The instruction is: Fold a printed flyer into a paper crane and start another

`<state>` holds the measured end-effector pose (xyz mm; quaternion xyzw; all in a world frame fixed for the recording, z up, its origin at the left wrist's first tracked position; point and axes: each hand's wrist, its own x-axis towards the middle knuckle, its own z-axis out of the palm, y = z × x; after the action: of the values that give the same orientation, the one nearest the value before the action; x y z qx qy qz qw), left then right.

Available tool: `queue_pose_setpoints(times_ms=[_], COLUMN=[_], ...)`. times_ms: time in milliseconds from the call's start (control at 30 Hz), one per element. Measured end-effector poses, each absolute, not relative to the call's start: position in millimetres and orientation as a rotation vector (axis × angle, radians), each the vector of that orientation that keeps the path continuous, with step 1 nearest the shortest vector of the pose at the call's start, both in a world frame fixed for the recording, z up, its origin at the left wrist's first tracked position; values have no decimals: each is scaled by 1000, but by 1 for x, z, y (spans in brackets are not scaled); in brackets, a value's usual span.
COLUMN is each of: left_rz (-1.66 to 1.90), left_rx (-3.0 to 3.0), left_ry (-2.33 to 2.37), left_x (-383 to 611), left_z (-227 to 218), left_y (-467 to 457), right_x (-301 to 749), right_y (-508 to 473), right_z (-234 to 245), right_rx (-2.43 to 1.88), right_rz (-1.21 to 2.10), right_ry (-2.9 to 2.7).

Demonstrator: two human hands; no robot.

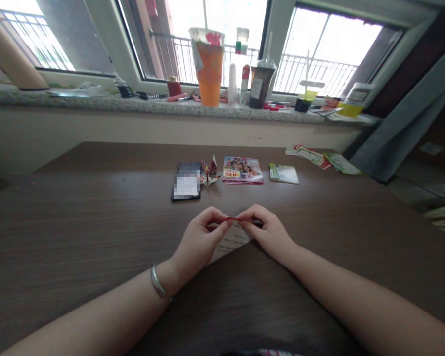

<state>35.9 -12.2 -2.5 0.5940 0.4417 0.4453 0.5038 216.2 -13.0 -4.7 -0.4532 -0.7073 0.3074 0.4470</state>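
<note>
Between my two hands is a sheet of printed paper (230,241), pale with rows of text and a thin red edge at its top. My left hand (198,235), with a silver bangle at the wrist, pinches that top edge between thumb and fingers. Close beside it, my right hand (269,230) pinches the same edge from the other side. The lower part of the paper slants out beneath the hands, partly covered by the left one. Just beyond them stand a folded paper figure (209,173) and a phone (186,182) with a blurred screen.
A stack of colourful leaflets (243,170) and a smaller paper stack (284,174) lie farther back on the brown table (77,222). More leaflets (307,156) spread at the back right. On the windowsill (152,106) stand an orange cup (209,69), a dark drink cup (261,84) and several bottles.
</note>
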Motion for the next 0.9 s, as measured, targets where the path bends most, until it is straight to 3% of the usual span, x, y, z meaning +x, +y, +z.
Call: queue_pose_setpoints(times_ms=[467, 733, 900], left_rz=[888, 1044, 1110], left_rx=[1752, 1644, 1439], left_ry=[1103, 1071, 1065], left_x=[55, 52, 49], left_z=[6, -3, -4], left_y=[22, 19, 21], right_x=[241, 242, 245], right_y=[4, 7, 9], right_z=[-8, -9, -14], right_rx=[-1156, -1213, -1241], right_rz=[532, 395, 500], right_ry=[-1838, -1864, -1760])
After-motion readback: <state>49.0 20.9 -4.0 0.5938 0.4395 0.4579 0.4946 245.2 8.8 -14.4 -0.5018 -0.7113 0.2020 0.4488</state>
